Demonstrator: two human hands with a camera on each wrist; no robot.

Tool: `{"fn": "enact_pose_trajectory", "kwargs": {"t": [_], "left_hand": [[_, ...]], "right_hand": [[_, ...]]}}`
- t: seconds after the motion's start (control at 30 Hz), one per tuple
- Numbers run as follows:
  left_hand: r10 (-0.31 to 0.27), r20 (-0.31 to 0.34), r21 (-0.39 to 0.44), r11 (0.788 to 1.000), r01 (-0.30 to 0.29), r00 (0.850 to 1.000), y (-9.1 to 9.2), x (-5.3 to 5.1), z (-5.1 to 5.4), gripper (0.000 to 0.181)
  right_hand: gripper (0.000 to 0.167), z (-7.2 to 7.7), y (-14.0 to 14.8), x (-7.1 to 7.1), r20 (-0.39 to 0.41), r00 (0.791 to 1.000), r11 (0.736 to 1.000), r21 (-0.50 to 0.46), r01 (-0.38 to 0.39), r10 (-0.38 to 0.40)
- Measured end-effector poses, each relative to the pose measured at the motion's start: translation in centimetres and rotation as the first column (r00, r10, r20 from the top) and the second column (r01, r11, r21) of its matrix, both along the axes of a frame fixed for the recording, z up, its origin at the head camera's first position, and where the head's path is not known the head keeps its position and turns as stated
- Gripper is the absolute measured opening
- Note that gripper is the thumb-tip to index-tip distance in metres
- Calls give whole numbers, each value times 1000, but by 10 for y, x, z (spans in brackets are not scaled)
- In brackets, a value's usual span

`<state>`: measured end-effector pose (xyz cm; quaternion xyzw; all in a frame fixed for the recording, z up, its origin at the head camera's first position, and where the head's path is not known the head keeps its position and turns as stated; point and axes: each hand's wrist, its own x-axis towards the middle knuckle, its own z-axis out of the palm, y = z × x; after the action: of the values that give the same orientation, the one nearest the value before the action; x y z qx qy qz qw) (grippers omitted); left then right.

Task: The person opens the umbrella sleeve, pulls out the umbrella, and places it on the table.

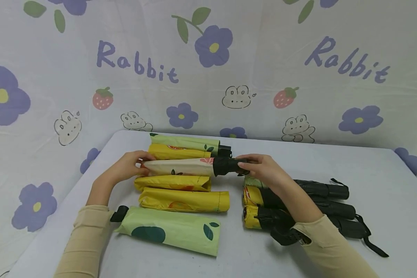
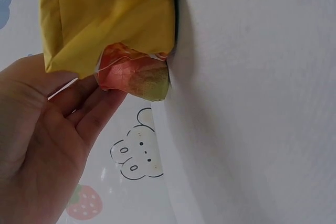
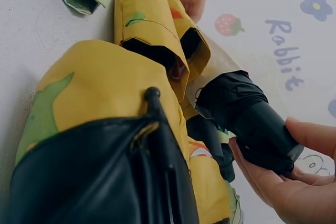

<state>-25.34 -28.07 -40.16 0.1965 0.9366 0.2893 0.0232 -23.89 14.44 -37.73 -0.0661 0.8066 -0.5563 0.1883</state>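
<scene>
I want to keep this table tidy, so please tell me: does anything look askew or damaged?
The light green umbrella in the front looks askew: it slants more than the yellow umbrella behind it, and its black end points left, while that of the cream umbrella points right. I see no clear damage.

Open worktop (image 1: 372, 173) at far right, narrow lane between yellow sleeves (image 1: 185, 200) and black-covered umbrellas (image 1: 335, 209), right forearm (image 1: 304, 200) barring the way above those umbrellas, sleeves close along the near side of the cream umbrella (image 1: 180, 166), yellow umbrella (image 1: 178, 152) along its far side, backdrop (image 1: 194, 85) walling the rear.
</scene>
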Motion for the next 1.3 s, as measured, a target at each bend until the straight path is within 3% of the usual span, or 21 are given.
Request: {"fn": "enact_pose_trajectory", "kwargs": {"t": [0.67, 1.3], "left_hand": [[26, 21, 4, 1000, -26, 999, 2, 1, -1, 28], [31, 21, 22, 999, -31, 999, 1, -1, -4, 23]], "right_hand": [[51, 0, 27, 4, 21, 1000, 989, -151, -4, 8], [58, 8, 48, 3, 27, 999, 981, -193, 32, -27]]}}
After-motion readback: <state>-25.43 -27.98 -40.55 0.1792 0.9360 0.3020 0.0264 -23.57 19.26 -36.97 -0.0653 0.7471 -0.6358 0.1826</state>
